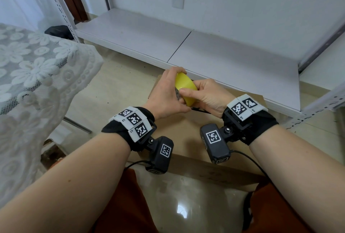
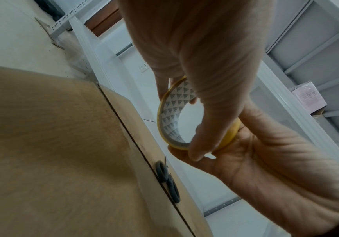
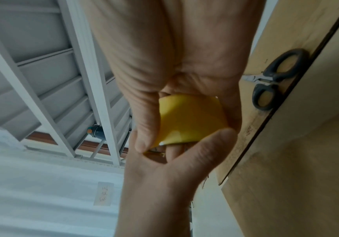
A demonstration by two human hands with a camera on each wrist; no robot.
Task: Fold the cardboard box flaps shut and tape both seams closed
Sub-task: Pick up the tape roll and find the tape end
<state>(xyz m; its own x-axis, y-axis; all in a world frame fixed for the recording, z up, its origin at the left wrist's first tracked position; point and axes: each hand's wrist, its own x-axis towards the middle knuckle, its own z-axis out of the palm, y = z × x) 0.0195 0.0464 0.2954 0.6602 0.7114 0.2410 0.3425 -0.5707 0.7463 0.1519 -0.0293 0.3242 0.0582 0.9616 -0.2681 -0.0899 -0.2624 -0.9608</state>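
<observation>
A yellow tape roll point(image 1: 186, 87) is held up between both hands over the far edge of the brown cardboard box point(image 1: 188, 139). My left hand point(image 1: 173, 90) grips the roll from the left, fingers over its top and thumb below. From the right, my right hand point(image 1: 197, 93) pinches the roll's outer face with the thumb. The left wrist view shows the roll's patterned inner core point(image 2: 172, 112) and the right palm point(image 2: 255, 160) under it. The box flaps point(image 2: 52, 144) lie folded flat, meeting at a dark seam point(image 2: 123, 125). I see no tape on it.
Black-handled scissors point(image 3: 274, 80) lie on the box top beside the seam. A low white shelf board point(image 1: 224, 55) of a metal rack runs just behind the box. A lace-covered table point(image 1: 37, 68) stands at the left. A pink carton point(image 2: 308, 97) sits on the rack.
</observation>
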